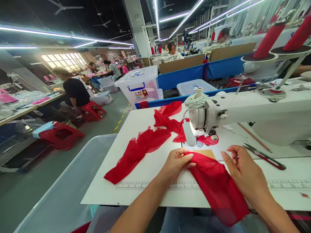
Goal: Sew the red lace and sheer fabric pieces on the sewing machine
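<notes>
My left hand [178, 163] pinches the upper end of a sheer red fabric strip [216, 184] between thumb and fingers. The strip slants across the printed ruler scale and hangs over the table's front edge. To its right, my right hand [243, 166] is held with thumb and fingers apart, apparently holding nothing. Just beyond my hands stands a white sewing machine [206, 113], with a small red piece [207, 139] beside its needle area. More red fabric [138, 152] lies crumpled on the white tabletop [150, 194] to the left. Thread snips [264, 157] rest right of my right hand.
A brown stick [255, 137] lies under the machine arm. Red thread cones [269, 40] stand at upper right. A translucent bin [73, 181] sits against the table's left side. Behind are a lidded plastic box [138, 84], a red stool [58, 134] and people at other machines.
</notes>
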Motion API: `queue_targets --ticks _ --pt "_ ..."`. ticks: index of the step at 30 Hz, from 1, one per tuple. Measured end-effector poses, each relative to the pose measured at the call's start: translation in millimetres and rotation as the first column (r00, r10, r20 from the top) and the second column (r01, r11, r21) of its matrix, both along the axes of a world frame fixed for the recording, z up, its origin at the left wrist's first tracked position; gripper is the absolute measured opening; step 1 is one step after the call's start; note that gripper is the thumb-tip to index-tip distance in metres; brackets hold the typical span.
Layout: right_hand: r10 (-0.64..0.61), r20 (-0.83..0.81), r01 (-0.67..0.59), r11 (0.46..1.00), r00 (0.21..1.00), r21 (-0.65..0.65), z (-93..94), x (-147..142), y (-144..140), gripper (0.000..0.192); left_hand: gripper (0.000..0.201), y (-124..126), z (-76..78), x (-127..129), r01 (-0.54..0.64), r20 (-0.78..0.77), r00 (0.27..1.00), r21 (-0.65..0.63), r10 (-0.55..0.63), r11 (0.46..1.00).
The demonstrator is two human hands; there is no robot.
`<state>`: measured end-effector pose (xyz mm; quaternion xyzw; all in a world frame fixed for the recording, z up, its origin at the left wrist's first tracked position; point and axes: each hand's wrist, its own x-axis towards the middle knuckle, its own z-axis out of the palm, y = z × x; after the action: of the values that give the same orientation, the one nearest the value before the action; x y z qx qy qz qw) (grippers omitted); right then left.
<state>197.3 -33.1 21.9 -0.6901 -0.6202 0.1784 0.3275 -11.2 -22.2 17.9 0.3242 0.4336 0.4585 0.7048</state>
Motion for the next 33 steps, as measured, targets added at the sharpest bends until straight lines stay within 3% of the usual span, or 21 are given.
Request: queue_targets --ticks 1,3,6,9,11,16,22,33 --pt "-0.039 0.024 0.039 0.999 0.999 -0.019 3.4 -1 -4 0.044 0.046 0 0.4 0 0.001 0.002 1.0 -0.004 -0.001 1.0" --pt "0.011 0.039 -0.007 0.996 0.999 -0.09 10.2 -5 -15 0.045 0.046 0 0.8 1 0.009 0.011 1.0 -0.005 -0.009 1.0" --pt "0.128 0.059 -0.129 0.992 0.99 0.013 12.7 -18 -31 0.035 0.045 -1 -0.1 1 0.021 0.018 1.0 -0.001 -0.021 1.0" --pt "0.4 0.128 -0.419 0.884 0.908 0.209 1.8 -28 -35 0.032 0.045 0 -1.9 2 0.019 0.021 1.0 -0.013 -0.018 1.0" --pt "0.484 0.185 -0.518 0.808 0.855 0.281 -8.6 -32 -31 0.041 0.045 -1 -2.6 2 0.01 0.027 1.0 -0.033 -0.009 0.999" --pt "0.363 0.304 -0.456 0.824 0.881 0.337 -24.0 -34 -20 0.04 0.045 -2 -2.3 2 0.002 0.034 0.999 -0.066 0.0 0.998" --pt "0.283 0.465 -0.446 0.847 0.839 0.289 -22.0 -38 -18 0.039 0.044 -3 0.7 2 0.03 0.057 0.998 -0.051 -0.027 0.998" --pt "0.287 0.444 -0.446 0.838 0.849 0.313 -12.1 -43 -18 0.04 0.038 -5 0.7 0 0.061 0.039 0.997 -0.004 -0.061 0.998"
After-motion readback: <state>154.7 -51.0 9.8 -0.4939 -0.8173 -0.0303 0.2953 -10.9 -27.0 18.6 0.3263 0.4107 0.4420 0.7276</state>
